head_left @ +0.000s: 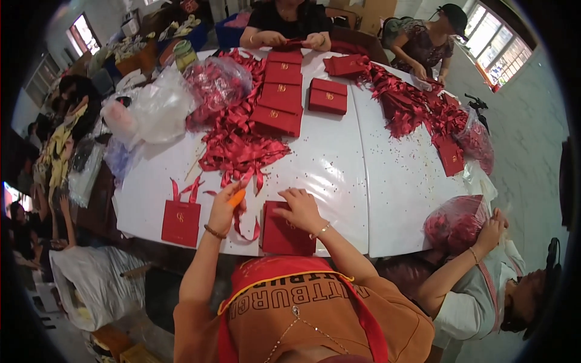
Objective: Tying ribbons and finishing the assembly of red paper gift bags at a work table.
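Directly in front of me lies a stack of flat red paper bags (288,239). My right hand (301,213) rests on its upper part, fingers spread and lying over the top bag. Just left of the stack, my left hand (225,204) is closed around a slim orange object (237,198), whose exact kind I cannot make out. A red ribbon (247,230) dangles beside that hand, close to the stack's left edge; whether the fingers pinch it is unclear. Further left, a single red bag (181,222) with ribbon handles lies flat on the table.
Beyond my hands spreads a heap of red ribbons (242,151), with stacked red bags (278,112) behind it. A red box-shaped stack (327,97) stands at centre. Clear plastic bags (158,109) lie left. Co-workers sit across and at right, where a person holds a plastic bag of red pieces (457,224).
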### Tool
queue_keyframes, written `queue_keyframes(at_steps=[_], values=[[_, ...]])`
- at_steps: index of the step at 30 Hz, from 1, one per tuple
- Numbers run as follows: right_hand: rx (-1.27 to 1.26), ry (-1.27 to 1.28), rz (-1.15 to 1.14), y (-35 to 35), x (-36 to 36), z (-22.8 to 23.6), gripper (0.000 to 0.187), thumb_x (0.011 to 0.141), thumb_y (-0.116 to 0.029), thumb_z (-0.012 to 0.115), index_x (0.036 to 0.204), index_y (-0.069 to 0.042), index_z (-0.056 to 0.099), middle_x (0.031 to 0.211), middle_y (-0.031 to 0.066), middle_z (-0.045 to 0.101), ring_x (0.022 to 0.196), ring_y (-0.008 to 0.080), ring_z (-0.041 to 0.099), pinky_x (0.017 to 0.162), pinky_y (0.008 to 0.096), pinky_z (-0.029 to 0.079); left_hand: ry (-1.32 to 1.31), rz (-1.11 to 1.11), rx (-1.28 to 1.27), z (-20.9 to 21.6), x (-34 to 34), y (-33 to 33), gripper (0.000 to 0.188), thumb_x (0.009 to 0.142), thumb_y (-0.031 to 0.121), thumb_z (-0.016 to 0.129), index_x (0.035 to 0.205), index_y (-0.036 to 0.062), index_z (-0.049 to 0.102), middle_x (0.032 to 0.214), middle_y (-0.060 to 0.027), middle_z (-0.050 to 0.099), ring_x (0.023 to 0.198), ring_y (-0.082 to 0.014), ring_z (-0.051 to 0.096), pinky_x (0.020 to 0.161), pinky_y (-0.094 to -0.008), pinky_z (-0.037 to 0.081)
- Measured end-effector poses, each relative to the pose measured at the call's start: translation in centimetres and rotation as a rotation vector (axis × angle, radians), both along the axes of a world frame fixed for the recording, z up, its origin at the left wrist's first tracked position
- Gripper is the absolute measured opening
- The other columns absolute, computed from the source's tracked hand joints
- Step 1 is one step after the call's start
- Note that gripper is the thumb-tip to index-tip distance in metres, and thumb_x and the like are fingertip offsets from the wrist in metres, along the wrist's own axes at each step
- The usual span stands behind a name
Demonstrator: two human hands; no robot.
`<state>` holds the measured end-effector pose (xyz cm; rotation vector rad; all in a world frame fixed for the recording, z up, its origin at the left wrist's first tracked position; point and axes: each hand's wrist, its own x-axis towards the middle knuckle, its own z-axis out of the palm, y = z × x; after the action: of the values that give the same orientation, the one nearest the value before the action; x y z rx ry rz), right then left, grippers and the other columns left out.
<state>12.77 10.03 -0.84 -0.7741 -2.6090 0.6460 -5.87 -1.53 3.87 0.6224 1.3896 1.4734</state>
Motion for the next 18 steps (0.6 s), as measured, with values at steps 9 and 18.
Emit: queue_keyframes(at_steps=[9,18], values=[[0.07,-0.101,0.006,-1.8,1.1,-3.3,0.052,0.07,-0.041,0.065,0.113,-0.012,0.053,0.109,0.0068,0.052,0.1,0.0262,0.047,0.084,0.0383,0.035,0.272,-0.166,-0.148,-7.0,3.2,-0.4,0.018,0.086,0.006,0.049,0.098,0.0023,0.061,0.068,-0.0003,0.056,0.056,-0.0046,0.047,0.05,-0.0176,0.039],[0.058,-0.17,0.054,-2.9,-0.5,-1.5,0.03,0.069,-0.027,0.064,0.089,-0.007,0.057,0.09,0.0127,0.056,0.085,0.0299,0.053,0.072,0.0405,0.042,0.947,-0.233,-0.039,-7.4,5.1,-2.4,0.013,0.08,0.009,0.054,0.092,0.0041,0.057,0.083,-0.0188,0.059,0.076,-0.0376,0.057,0.066,-0.039,0.046]])
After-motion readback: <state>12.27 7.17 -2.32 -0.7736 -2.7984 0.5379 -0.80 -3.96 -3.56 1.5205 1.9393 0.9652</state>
